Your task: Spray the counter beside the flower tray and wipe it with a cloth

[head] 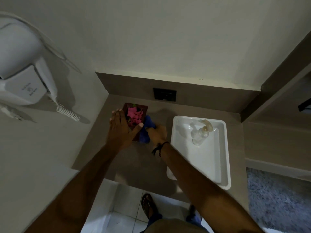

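A smooth, matte grey-brown stone-look surface [127, 158] fills the corner under a plain off-white wall, and on it sits a small dark-brown rectangular flower tray [142, 107] heaped with crumpled pink petals [133, 116] and a touch of green leaf. The person's left hand [120, 127] lies over the tray's near-left edge, its fingers [116, 113] straight and spread wide, the thumb reaching across the tray's front; whether it grips the tray cannot be told. Just to the tray's right, the right hand [157, 132] is closed around a soft, bunched blue cloth [148, 126] pressed onto the surface and touching the tray's side — a thin black cord bracelet [159, 146] circles that wrist. Further right, apart from the cloth, stands a glossy white rectangular plastic tray with rounded corners [198, 167], carrying a clear pump bottle with a yellowish nozzle [201, 133]. A flat black rectangular wall plate [165, 94] is set into the upstand behind. On the left wall hangs a white plastic wall-mounted hair dryer [21, 79] with a coiled white cord [69, 112]; its small grey printing is too blurred to read.
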Tool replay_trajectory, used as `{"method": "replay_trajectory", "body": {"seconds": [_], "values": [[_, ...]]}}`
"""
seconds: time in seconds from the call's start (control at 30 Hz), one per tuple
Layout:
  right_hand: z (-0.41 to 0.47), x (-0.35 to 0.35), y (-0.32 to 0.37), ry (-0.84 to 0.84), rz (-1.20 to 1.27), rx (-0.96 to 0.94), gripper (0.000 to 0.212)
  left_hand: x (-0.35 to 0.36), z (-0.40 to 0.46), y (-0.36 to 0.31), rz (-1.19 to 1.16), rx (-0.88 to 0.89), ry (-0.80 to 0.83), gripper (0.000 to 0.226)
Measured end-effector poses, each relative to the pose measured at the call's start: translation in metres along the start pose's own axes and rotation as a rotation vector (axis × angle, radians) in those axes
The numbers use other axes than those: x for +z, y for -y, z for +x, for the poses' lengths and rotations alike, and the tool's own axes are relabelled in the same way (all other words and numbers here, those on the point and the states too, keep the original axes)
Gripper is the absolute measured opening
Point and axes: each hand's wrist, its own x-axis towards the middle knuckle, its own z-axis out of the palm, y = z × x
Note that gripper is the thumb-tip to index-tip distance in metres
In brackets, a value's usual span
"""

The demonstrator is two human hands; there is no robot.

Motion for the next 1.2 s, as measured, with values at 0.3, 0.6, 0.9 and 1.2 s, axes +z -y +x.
{"method": "replay_trajectory", "body": {"seconds": [0.3,0.6,0.9,1.2], "values": [[-0.038,-0.062,0.040,0.236,0.479,0.122,0.029,0.001,0.009,0.003,0.168,0.005,-0.043,0.114],[-0.060,-0.148,0.000,0.393,0.449,0.115,0.041,0.030,-0.052,-0.084,-0.533,0.246,0.056,0.069],[-0.047,-0.203,-0.093,-0.119,-0.094,0.023,0.038,0.142,-0.078,-0.115,-0.668,-0.048,0.306,0.026],[-0.036,-0.223,-0.115,-0.204,-0.506,-0.056,0.041,0.190,-0.083,-0.139,-0.379,-0.028,0.250,0.021]]}}
